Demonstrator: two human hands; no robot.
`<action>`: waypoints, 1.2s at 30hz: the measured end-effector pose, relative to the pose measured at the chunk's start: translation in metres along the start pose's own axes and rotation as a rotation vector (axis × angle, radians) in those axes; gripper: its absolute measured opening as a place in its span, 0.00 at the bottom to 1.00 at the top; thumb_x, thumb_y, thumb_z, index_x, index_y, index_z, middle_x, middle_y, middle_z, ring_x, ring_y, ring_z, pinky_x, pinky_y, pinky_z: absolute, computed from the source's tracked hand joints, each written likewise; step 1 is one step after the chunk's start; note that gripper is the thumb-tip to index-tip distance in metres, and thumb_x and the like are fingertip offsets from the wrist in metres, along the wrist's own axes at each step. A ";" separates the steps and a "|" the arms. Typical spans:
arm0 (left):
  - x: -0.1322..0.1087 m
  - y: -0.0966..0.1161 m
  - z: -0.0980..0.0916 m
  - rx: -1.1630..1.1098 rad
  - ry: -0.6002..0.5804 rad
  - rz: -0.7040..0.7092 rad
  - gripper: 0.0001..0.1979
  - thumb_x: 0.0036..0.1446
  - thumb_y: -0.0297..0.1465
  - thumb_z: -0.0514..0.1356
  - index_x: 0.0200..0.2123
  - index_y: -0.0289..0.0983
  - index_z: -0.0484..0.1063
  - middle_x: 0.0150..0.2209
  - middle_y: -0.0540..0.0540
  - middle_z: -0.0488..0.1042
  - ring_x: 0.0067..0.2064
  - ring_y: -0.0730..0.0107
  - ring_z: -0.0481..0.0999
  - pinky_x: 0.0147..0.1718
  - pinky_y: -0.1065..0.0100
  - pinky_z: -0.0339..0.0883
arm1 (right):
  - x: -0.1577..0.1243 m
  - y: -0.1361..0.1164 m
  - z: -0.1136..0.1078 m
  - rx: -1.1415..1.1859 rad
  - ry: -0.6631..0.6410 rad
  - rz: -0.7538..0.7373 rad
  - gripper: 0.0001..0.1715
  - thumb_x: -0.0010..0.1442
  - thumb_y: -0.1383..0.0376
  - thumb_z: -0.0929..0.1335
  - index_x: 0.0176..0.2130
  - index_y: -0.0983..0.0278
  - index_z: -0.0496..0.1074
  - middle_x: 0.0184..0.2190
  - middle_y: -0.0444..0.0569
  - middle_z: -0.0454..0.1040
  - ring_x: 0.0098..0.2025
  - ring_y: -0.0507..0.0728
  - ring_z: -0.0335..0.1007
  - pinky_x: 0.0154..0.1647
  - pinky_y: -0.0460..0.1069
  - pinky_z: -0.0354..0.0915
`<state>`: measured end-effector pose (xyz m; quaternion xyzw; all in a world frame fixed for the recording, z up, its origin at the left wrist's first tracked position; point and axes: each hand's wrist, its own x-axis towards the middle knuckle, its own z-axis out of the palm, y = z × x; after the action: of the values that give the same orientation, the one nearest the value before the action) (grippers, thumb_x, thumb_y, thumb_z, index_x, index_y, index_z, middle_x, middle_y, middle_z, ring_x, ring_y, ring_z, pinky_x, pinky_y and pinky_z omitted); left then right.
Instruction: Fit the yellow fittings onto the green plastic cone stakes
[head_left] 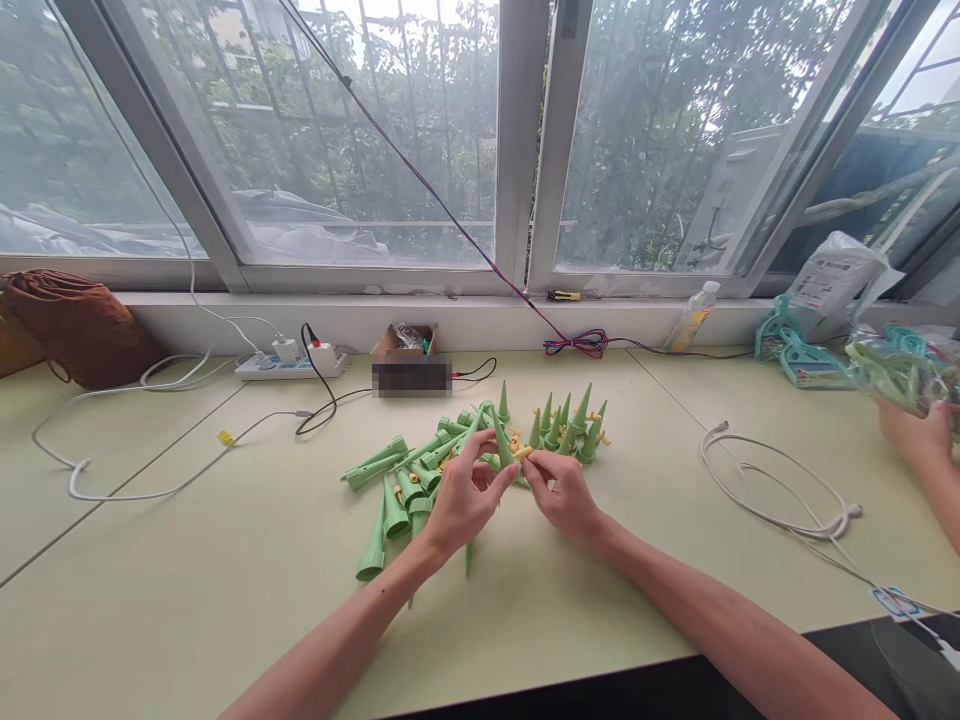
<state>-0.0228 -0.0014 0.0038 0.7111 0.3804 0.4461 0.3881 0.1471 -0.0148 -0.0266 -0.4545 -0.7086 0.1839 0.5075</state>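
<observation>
My left hand (469, 492) is closed around a green plastic watering spike (501, 438), its tip pointing up. Close beside it, my right hand (562, 490) pinches a small yellow valve (523, 454) against the lower part of that spike. Whether the valve sits inside the spike I cannot tell. Loose green spikes (375, 466) lie in a heap to the left of and under my left hand, partly hidden by it. Beyond my right hand, several spikes (582, 410) stand upright with yellow valves sticking out of their sides.
A power strip (289, 364), a small cardboard box (409, 342) and a brown bag (79, 325) line the back left. A bottle (691, 318) stands by the window. White cables (780, 480) lie at right, where another person's hand (919, 435) holds plastic-wrapped items (900, 370).
</observation>
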 end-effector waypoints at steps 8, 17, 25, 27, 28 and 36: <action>0.000 0.003 0.000 0.016 -0.031 0.009 0.18 0.58 0.38 0.62 0.50 0.40 0.67 0.44 0.46 0.76 0.21 0.76 0.70 0.21 0.70 0.67 | 0.000 0.001 0.000 0.007 -0.015 0.015 0.21 0.67 0.60 0.61 0.23 0.62 0.57 0.20 0.40 0.55 0.22 0.50 0.47 0.24 0.47 0.48; -0.001 0.001 0.001 0.139 -0.045 0.090 0.11 0.59 0.34 0.62 0.44 0.39 0.69 0.30 0.52 0.72 0.21 0.78 0.63 0.22 0.73 0.61 | 0.000 0.002 0.000 0.007 -0.070 0.009 0.20 0.65 0.64 0.61 0.23 0.62 0.53 0.19 0.39 0.53 0.22 0.50 0.46 0.24 0.47 0.47; -0.002 -0.001 0.003 0.168 -0.043 0.116 0.11 0.60 0.35 0.60 0.45 0.37 0.69 0.27 0.53 0.68 0.22 0.78 0.63 0.22 0.74 0.61 | 0.000 0.002 0.000 0.021 -0.079 -0.019 0.19 0.65 0.66 0.61 0.23 0.62 0.52 0.19 0.39 0.53 0.22 0.49 0.46 0.23 0.46 0.46; -0.002 -0.002 0.003 0.168 -0.045 0.114 0.11 0.60 0.35 0.60 0.45 0.37 0.69 0.28 0.53 0.68 0.22 0.78 0.64 0.22 0.73 0.61 | 0.000 0.002 0.000 0.020 -0.079 -0.021 0.19 0.65 0.66 0.61 0.24 0.62 0.52 0.19 0.39 0.53 0.21 0.49 0.46 0.23 0.46 0.46; -0.002 -0.002 0.003 0.167 -0.047 0.113 0.11 0.60 0.35 0.60 0.45 0.37 0.69 0.28 0.53 0.68 0.22 0.78 0.64 0.22 0.73 0.62 | 0.000 0.002 0.000 0.019 -0.080 -0.022 0.19 0.65 0.66 0.61 0.24 0.62 0.53 0.19 0.39 0.53 0.21 0.49 0.46 0.23 0.46 0.46; -0.002 -0.005 0.003 0.173 -0.049 0.114 0.11 0.61 0.35 0.60 0.44 0.37 0.68 0.27 0.53 0.67 0.22 0.78 0.63 0.22 0.74 0.61 | 0.000 0.002 -0.001 0.010 -0.084 -0.025 0.19 0.65 0.66 0.61 0.24 0.62 0.52 0.19 0.39 0.54 0.22 0.49 0.46 0.23 0.46 0.47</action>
<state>-0.0219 -0.0016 -0.0018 0.7730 0.3672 0.4155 0.3083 0.1490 -0.0137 -0.0279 -0.4348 -0.7340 0.2003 0.4817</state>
